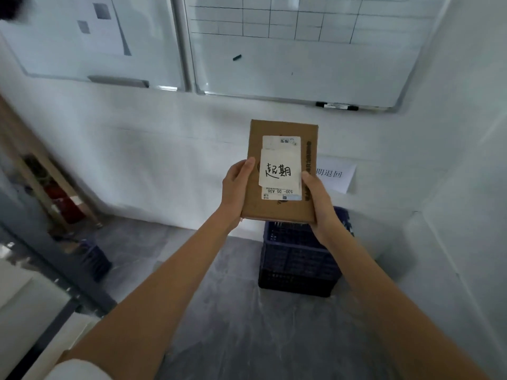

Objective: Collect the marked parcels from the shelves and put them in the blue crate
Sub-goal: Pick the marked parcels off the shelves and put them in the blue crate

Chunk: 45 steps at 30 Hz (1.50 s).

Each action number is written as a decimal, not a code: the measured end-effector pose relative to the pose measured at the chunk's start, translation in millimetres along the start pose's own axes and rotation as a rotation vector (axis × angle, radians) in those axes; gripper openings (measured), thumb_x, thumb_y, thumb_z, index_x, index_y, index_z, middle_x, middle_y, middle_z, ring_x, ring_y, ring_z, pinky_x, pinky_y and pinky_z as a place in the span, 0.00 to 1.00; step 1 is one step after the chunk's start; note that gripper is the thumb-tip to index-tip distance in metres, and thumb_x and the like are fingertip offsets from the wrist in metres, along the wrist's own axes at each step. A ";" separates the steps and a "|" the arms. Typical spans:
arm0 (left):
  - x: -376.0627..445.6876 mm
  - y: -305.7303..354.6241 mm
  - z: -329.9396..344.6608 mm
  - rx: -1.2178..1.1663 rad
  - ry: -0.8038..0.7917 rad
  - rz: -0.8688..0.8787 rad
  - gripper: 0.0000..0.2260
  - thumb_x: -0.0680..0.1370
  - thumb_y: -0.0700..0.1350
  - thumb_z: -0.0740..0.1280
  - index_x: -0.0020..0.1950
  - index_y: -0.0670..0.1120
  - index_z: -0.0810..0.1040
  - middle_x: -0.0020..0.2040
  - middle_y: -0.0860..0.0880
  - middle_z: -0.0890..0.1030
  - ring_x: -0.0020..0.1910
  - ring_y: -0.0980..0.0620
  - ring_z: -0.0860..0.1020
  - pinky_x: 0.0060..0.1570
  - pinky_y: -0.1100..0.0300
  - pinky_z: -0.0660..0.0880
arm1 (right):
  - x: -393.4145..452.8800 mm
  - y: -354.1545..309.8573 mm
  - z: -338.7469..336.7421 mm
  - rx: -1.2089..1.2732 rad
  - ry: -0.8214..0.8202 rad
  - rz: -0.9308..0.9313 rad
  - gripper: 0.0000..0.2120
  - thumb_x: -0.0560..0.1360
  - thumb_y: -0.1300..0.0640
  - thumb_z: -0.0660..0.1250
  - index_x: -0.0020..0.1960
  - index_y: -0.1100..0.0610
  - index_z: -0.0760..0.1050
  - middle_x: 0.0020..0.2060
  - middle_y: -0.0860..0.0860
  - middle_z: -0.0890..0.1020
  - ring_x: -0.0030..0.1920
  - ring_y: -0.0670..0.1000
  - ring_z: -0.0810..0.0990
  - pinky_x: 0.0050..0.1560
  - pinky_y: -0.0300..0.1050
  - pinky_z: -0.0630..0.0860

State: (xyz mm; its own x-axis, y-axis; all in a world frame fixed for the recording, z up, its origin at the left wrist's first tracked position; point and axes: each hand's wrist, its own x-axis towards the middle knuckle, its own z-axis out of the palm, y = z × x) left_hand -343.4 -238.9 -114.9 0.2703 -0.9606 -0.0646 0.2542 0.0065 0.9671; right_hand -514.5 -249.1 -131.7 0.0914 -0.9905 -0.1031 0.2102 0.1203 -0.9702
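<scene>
A white wall carried two whiteboards (301,58) above a grey floor (233,311). A blue crate (296,259) stood on the floor against the wall, beneath a paper sign (336,175). Above the crate, both hands held up a flat cardboard parcel (282,209) bearing a handwritten note (279,168). The left hand (236,190) gripped its left edge, the right hand (318,198) its right. Blurred shelving (55,193), probably, stood at left.
</scene>
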 end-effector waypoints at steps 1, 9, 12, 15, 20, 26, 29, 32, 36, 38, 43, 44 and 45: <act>15.6 -5.7 5.1 0.006 -0.018 -0.018 0.21 0.76 0.57 0.67 0.63 0.46 0.75 0.54 0.46 0.83 0.51 0.47 0.83 0.47 0.53 0.81 | 14.0 3.1 -5.4 0.000 0.022 0.005 0.27 0.73 0.39 0.67 0.69 0.47 0.69 0.57 0.50 0.83 0.55 0.54 0.83 0.54 0.55 0.81; 126.8 -56.7 53.1 0.079 -0.093 -0.170 0.20 0.77 0.55 0.67 0.64 0.45 0.74 0.55 0.46 0.82 0.49 0.51 0.82 0.41 0.61 0.79 | 117.7 43.5 -54.0 0.040 0.168 0.078 0.36 0.66 0.35 0.72 0.69 0.51 0.72 0.58 0.53 0.83 0.56 0.56 0.83 0.57 0.58 0.79; 169.2 -84.4 73.7 0.136 -0.089 -0.233 0.19 0.78 0.54 0.66 0.64 0.44 0.74 0.55 0.47 0.82 0.46 0.55 0.81 0.36 0.66 0.77 | 163.9 62.4 -77.4 0.042 0.219 0.156 0.43 0.61 0.33 0.75 0.69 0.52 0.71 0.58 0.54 0.83 0.56 0.57 0.83 0.58 0.61 0.78; 215.9 -115.7 95.2 0.181 -0.083 -0.294 0.19 0.78 0.54 0.65 0.64 0.44 0.75 0.55 0.47 0.82 0.45 0.56 0.80 0.35 0.67 0.76 | 213.9 83.2 -103.2 0.053 0.243 0.233 0.42 0.60 0.33 0.75 0.68 0.52 0.72 0.57 0.54 0.83 0.55 0.57 0.83 0.58 0.60 0.78; 289.6 -177.9 127.7 0.257 -0.067 -0.410 0.19 0.79 0.54 0.65 0.64 0.44 0.75 0.56 0.47 0.81 0.47 0.54 0.79 0.40 0.64 0.75 | 292.6 116.7 -145.2 0.057 0.280 0.343 0.33 0.65 0.39 0.74 0.65 0.52 0.74 0.55 0.53 0.84 0.53 0.55 0.84 0.53 0.54 0.81; 350.1 -251.4 144.9 0.308 0.011 -0.590 0.15 0.79 0.56 0.63 0.61 0.49 0.75 0.51 0.50 0.81 0.46 0.55 0.79 0.40 0.61 0.74 | 360.1 164.6 -179.7 0.026 0.287 0.474 0.22 0.73 0.45 0.71 0.63 0.52 0.76 0.52 0.53 0.85 0.52 0.55 0.84 0.51 0.52 0.81; 373.5 -296.7 141.6 0.355 0.074 -0.676 0.15 0.79 0.55 0.64 0.60 0.48 0.77 0.52 0.49 0.83 0.50 0.50 0.80 0.53 0.52 0.78 | 384.3 196.3 -188.7 0.017 0.310 0.533 0.17 0.74 0.47 0.70 0.60 0.52 0.79 0.50 0.52 0.86 0.51 0.54 0.85 0.49 0.50 0.81; 395.9 -340.1 136.0 0.411 0.082 -0.709 0.15 0.80 0.54 0.62 0.61 0.48 0.78 0.52 0.49 0.83 0.52 0.48 0.80 0.57 0.49 0.77 | 406.5 235.1 -196.5 0.019 0.345 0.585 0.15 0.74 0.49 0.71 0.59 0.52 0.80 0.50 0.53 0.86 0.51 0.55 0.84 0.53 0.52 0.81; 429.2 -400.4 129.3 0.474 0.056 -0.735 0.14 0.81 0.54 0.60 0.63 0.50 0.77 0.55 0.50 0.82 0.54 0.48 0.79 0.57 0.52 0.75 | 435.7 290.2 -208.5 0.026 0.368 0.642 0.14 0.74 0.50 0.71 0.59 0.52 0.80 0.49 0.53 0.86 0.51 0.55 0.84 0.51 0.50 0.81; 442.4 -434.8 123.6 0.499 0.051 -0.743 0.16 0.82 0.53 0.58 0.66 0.50 0.75 0.57 0.49 0.81 0.57 0.48 0.78 0.60 0.51 0.73 | 452.4 322.3 -217.5 0.033 0.362 0.685 0.13 0.74 0.50 0.71 0.58 0.51 0.81 0.49 0.52 0.86 0.52 0.55 0.84 0.52 0.52 0.80; 459.5 -517.5 102.8 0.506 0.080 -0.846 0.20 0.83 0.53 0.54 0.74 0.51 0.65 0.68 0.48 0.75 0.66 0.46 0.72 0.68 0.47 0.68 | 484.1 406.5 -233.6 0.009 0.306 0.776 0.14 0.76 0.49 0.68 0.61 0.48 0.79 0.52 0.51 0.85 0.54 0.54 0.83 0.57 0.55 0.79; 463.3 -532.0 99.8 0.512 0.085 -0.863 0.20 0.83 0.52 0.53 0.75 0.51 0.64 0.69 0.48 0.73 0.67 0.46 0.71 0.69 0.48 0.67 | 489.8 422.9 -237.0 -0.002 0.302 0.789 0.15 0.76 0.48 0.68 0.62 0.48 0.79 0.53 0.51 0.85 0.55 0.54 0.83 0.58 0.55 0.78; 467.3 -545.6 97.4 0.525 0.088 -0.868 0.20 0.84 0.52 0.52 0.76 0.51 0.63 0.71 0.49 0.72 0.68 0.46 0.70 0.69 0.49 0.66 | 495.1 437.5 -240.1 -0.009 0.296 0.799 0.16 0.76 0.48 0.68 0.63 0.49 0.78 0.54 0.51 0.85 0.55 0.54 0.83 0.59 0.55 0.78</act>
State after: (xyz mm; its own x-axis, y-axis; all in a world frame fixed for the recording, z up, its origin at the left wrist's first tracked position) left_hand -446.3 -718.4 -648.9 0.2594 -0.5514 -0.7929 -0.0388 -0.8263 0.5619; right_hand -611.1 -702.9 -659.9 -0.0496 -0.5849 -0.8096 0.1825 0.7916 -0.5831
